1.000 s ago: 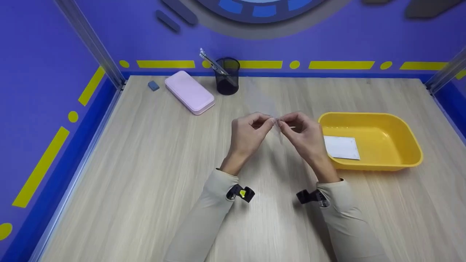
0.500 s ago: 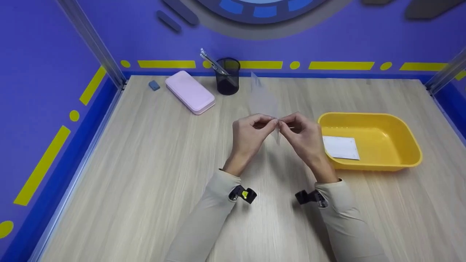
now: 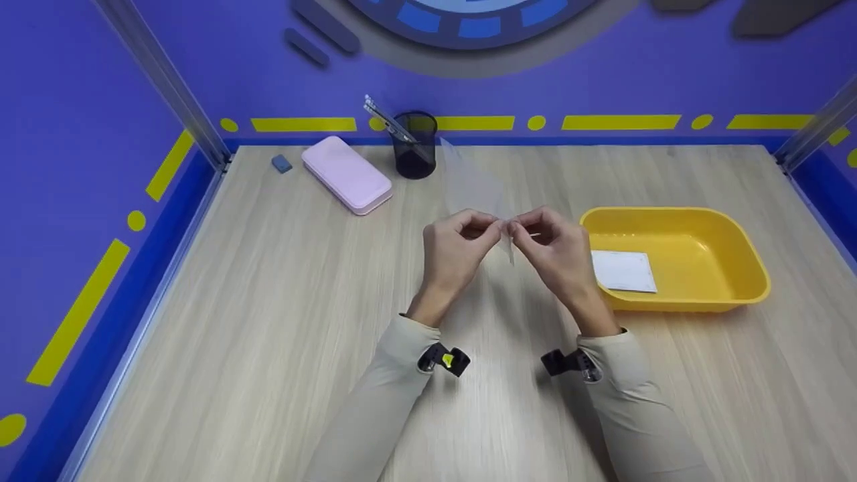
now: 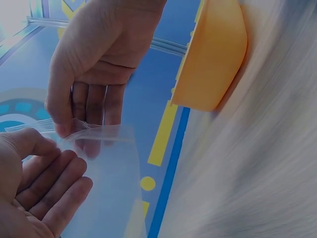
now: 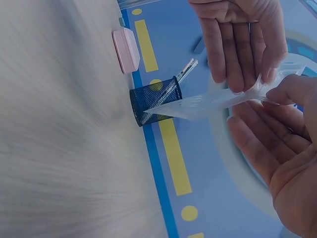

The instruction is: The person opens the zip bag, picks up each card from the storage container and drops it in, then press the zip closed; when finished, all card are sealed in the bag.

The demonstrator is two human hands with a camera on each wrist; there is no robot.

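A clear plastic zip bag (image 3: 472,181) is held up over the middle of the table, its body stretching away from the hands. My left hand (image 3: 452,258) pinches the bag's zip edge between thumb and index finger. Right beside it, my right hand (image 3: 562,258) pinches the same edge, the fingertips of both hands nearly meeting. In the left wrist view the see-through bag (image 4: 106,193) hangs below the pinched strip, with the other fingers loosely curled. The right wrist view has the bag (image 5: 198,105) edge-on, narrowing to a point in front of the pen cup.
Right of the hands stands a yellow tray (image 3: 703,268) with a white flat pad (image 3: 624,271) inside. Along the back are a black mesh cup (image 3: 415,157) holding pens, a pink case (image 3: 347,175) and a small blue eraser (image 3: 281,163). Blue walls border the table.
The bag's free far end has swung, first into clearer sight and then a little left. Both hands keep their pinch at nearly the same spot. The head view has shifted slightly.
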